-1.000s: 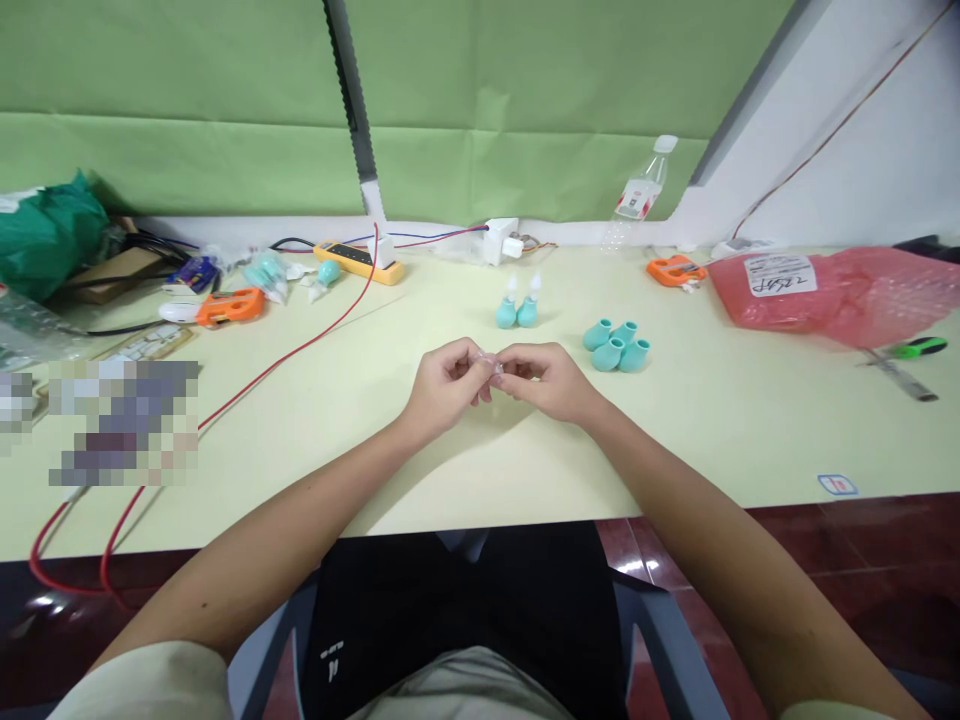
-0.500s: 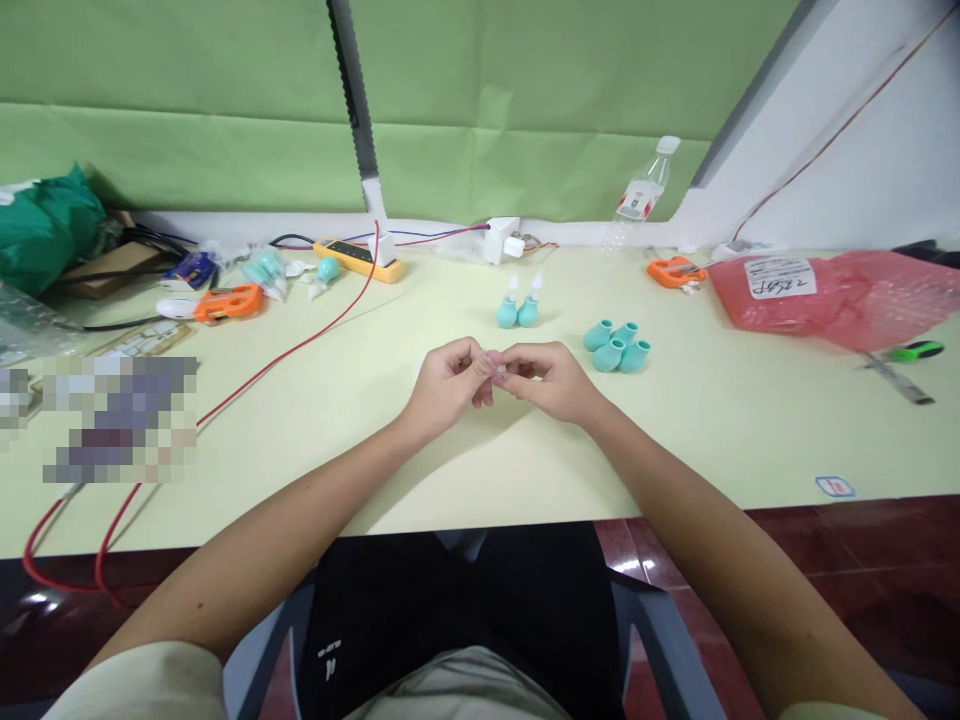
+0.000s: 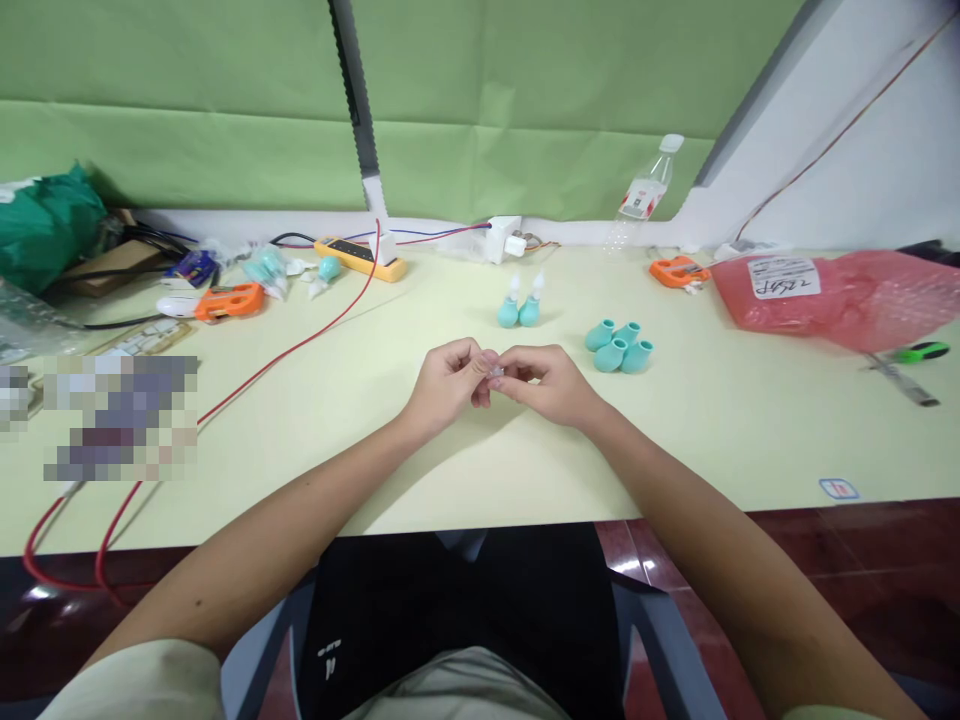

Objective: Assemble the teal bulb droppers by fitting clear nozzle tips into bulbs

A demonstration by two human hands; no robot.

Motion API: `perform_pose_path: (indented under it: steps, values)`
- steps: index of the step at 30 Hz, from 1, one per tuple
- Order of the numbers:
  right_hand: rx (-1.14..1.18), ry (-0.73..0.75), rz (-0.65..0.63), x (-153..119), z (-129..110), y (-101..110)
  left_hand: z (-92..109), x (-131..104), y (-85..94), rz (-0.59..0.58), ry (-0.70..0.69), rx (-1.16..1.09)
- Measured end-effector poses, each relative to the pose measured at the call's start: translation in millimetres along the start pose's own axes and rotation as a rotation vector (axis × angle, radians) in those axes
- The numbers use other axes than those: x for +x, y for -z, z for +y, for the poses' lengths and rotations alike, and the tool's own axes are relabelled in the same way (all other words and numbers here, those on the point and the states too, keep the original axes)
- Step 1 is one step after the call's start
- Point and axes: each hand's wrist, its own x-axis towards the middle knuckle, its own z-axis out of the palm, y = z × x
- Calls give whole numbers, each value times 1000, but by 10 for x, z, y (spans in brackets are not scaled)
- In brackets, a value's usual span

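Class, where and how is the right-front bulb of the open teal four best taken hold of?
Probably by the neck of the right-front bulb, pinched from the right by the right hand once it lets go of the clear piece. The neck is narrower than the round body and leans right, with the other three bulbs close at its left and back.

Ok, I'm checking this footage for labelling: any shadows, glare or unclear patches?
Head view: soft shadow on the table below the left hand and right hand; glare on the red floor; pixelated block at left; the clear piece between the fingers too small to make out.
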Motion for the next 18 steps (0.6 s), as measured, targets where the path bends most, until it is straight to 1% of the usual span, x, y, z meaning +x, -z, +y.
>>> perform_pose_path:
  steps: [2, 7, 10, 13, 18]
  values:
    - [2, -12, 10, 3, 6, 7, 1, -1, 3, -10, -11, 5]
    - [4, -16, 20, 11, 38, 11, 6, -7, -2, 34, -22, 83]
    - [10, -16, 6, 7, 32, -5, 4, -1, -1, 29, -14, 93]
    - [24, -20, 1, -1, -12, -4, 23, 15, -4, 0, 32, 20]
    - [138, -58, 6, -1, -92, 60, 114, 28, -28, -71, 129, -179]
